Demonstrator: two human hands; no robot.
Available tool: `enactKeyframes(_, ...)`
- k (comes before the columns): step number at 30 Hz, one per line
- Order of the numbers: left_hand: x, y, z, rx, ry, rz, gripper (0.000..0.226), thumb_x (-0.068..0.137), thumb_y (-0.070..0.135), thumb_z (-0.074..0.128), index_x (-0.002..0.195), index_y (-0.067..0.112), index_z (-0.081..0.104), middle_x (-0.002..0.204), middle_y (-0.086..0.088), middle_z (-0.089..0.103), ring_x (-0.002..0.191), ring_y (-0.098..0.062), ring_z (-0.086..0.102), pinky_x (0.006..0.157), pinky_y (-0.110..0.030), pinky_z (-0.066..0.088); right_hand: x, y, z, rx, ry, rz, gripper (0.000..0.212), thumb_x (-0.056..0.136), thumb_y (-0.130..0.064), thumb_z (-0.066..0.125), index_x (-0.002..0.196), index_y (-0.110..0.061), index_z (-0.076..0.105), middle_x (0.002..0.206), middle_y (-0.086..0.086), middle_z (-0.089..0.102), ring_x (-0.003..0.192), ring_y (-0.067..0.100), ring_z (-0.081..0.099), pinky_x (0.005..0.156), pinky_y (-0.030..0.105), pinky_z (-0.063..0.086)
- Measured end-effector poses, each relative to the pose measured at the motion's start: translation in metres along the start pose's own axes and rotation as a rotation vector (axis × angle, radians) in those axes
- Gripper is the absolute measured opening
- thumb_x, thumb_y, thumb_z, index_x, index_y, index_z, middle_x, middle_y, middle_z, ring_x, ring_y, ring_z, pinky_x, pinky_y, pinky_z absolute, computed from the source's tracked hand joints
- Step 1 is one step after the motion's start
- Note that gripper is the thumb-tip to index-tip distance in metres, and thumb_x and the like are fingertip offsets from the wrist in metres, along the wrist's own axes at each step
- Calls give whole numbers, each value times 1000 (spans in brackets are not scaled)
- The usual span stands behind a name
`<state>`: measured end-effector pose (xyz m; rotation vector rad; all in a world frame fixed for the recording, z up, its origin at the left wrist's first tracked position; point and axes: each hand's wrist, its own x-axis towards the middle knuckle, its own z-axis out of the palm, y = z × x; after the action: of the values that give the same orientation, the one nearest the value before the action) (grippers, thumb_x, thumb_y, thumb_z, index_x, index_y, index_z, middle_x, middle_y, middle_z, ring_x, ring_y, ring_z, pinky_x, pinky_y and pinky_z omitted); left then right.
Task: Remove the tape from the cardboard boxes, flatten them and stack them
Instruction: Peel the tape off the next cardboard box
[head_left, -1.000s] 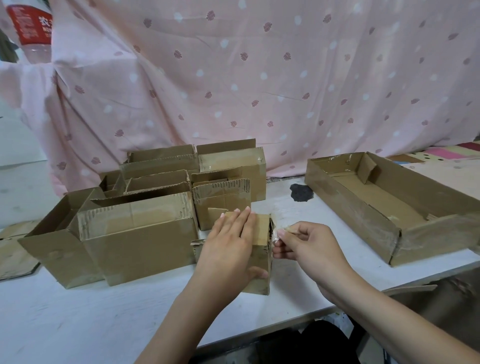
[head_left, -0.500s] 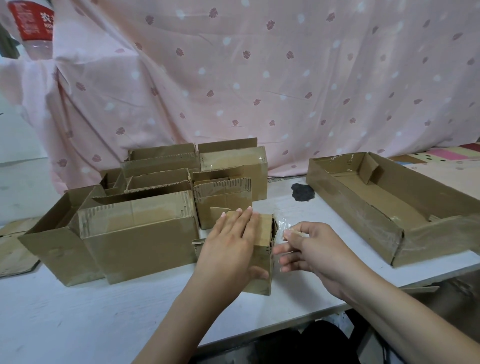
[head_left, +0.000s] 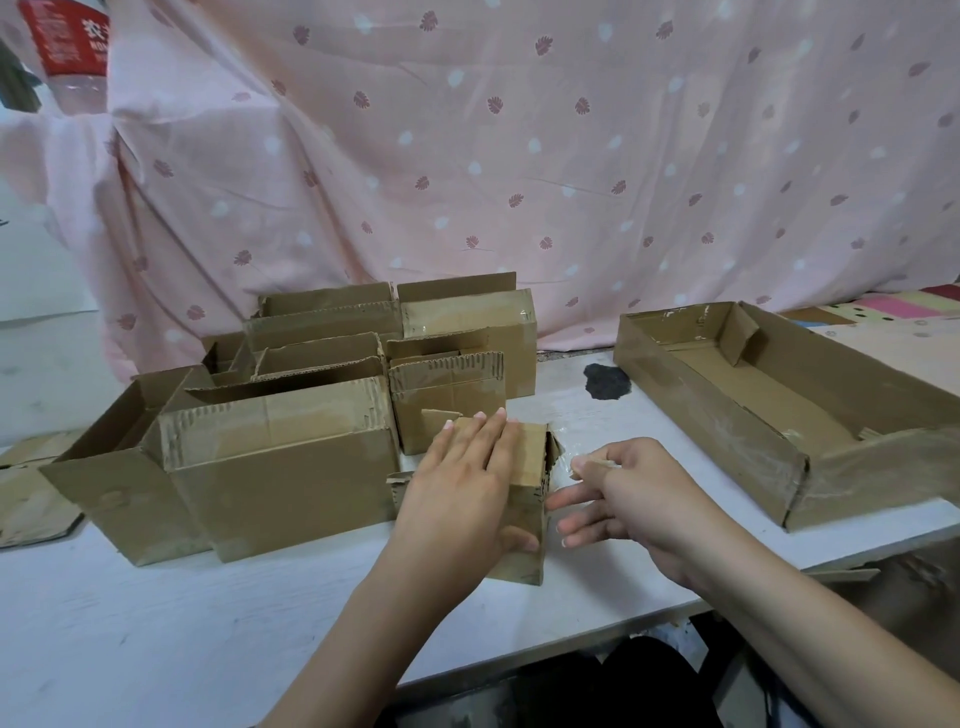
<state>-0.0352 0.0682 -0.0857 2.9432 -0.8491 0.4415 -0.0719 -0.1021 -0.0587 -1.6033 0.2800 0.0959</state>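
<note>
The small brown cardboard box (head_left: 524, 499) is pinned flat under the left hand (head_left: 464, 493) so clear tape (head_left: 563, 457), pinched by the right hand (head_left: 631, 493) just beside it, gets peeled.

A small brown cardboard box (head_left: 524, 499) stands upright beside clustered open boxes (head_left: 291, 415), clear tape (head_left: 563, 457) peeling off.

Matt brown corrugated cardboard boxes (head_left: 280, 457), glossy clear tape (head_left: 563, 457), smooth white table (head_left: 156, 623), pink patterned cloth (head_left: 519, 156)
</note>
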Motion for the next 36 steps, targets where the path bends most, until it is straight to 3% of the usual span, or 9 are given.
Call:
enactKeyframes(6,-1,0,1,8,9,7,108,86,65,58,158,17,-8,166,0,-8,153,-17,-9,124,-37,-5,5,3,-1,200,-37,119,13,105,-6,47,104,6,51,76,27,72,67,35,74,58,37,62)
enactKeyframes(9,0,0,0,9,-2,10,109,86,66,56,158,16,-9,166,0,-10,152,-17,-9,124,-37,-6,9,5,-1,281,-39,156,10,104,-3,47,101,5,51,63,23,68,70,31,72,52,34,60)
enactKeyframes(12,0,1,0,9,-5,10,109,85,68,55,158,16,-8,166,-1,-10,153,-18,-9,124,-38,-5,12,6,-2,312,-33,199,8,104,-2,47,97,2,50,61,20,63,60,21,63,45,29,52)
enactKeyframes(16,1,-1,1,6,1,8,110,84,69,56,158,16,-7,166,0,-8,153,-17,-8,124,-37,-3,14,8,2,320,-35,241,11,105,-3,41,97,-4,49,84,24,66,36,12,33,36,24,38)
enactKeyframes(20,2,-2,0,-3,2,2,111,83,69,57,158,16,-5,167,0,-6,153,-17,-7,124,-37,-3,14,12,5,365,-55,232,20,106,-5,38,87,-8,44,74,19,62,35,11,21,35,23,28)
enactKeyframes(30,8,2,2,-11,5,-26,111,83,67,60,158,15,-3,167,-2,-4,153,-18,-5,124,-38,-2,20,19,13,290,24,101,26,108,-12,38,83,-8,45,51,8,53,41,13,22,40,25,27)
enactKeyframes(36,11,0,1,-19,4,-36,110,84,67,59,158,14,-3,167,-2,-4,153,-18,-3,124,-38,-2,14,27,22,257,101,-107,21,107,-16,43,96,-1,53,62,15,53,34,7,37,46,29,29)
